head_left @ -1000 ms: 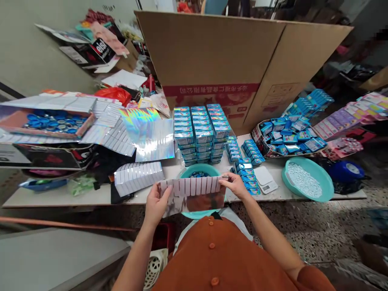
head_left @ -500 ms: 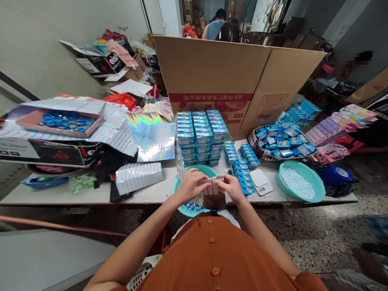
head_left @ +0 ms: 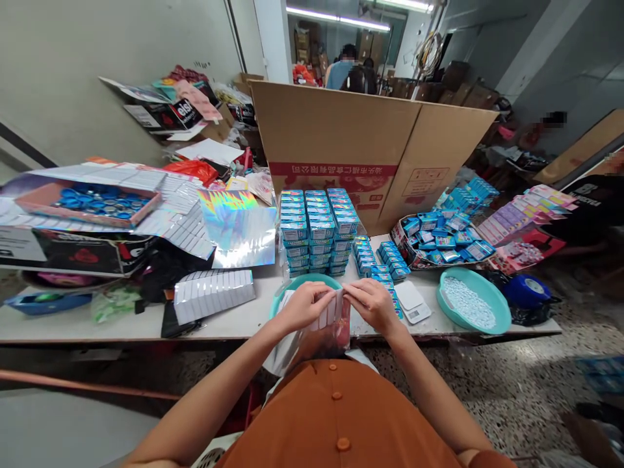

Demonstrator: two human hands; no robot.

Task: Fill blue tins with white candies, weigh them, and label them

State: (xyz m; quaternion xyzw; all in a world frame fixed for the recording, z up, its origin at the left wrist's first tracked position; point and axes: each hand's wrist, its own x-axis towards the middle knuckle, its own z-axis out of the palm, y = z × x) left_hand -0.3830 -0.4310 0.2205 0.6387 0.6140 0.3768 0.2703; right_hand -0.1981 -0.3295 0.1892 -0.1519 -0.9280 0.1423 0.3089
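In front of my body, my left hand (head_left: 306, 305) pinches the near end of a shiny sheet of white stickers (head_left: 327, 317) between thumb and fingers. My right hand (head_left: 373, 304) pinches the sheet's right edge, its fingertips close to the left thumb. The lower part of the sheet hangs glossy and see-through above the turquoise basin (head_left: 274, 305). The hands and sheet cover most of the basin, so its contents are hidden. Behind it stand stacked blue packs (head_left: 319, 227), and smaller rows of blue packs (head_left: 390, 260) lie to the right.
A small white scale (head_left: 413, 302) and a turquoise bowl of white pellets (head_left: 470, 302) are on the right. Folded sticker sheets (head_left: 214, 296) and a pink tray of blue pieces (head_left: 92, 200) sit left. A cardboard panel (head_left: 336, 130) blocks the back; people are beyond it.
The view has tilted up slightly. The sheet now hangs lower and more spread below my hands; the right hand has turned, its fingers pointing left along the sheet's edge.
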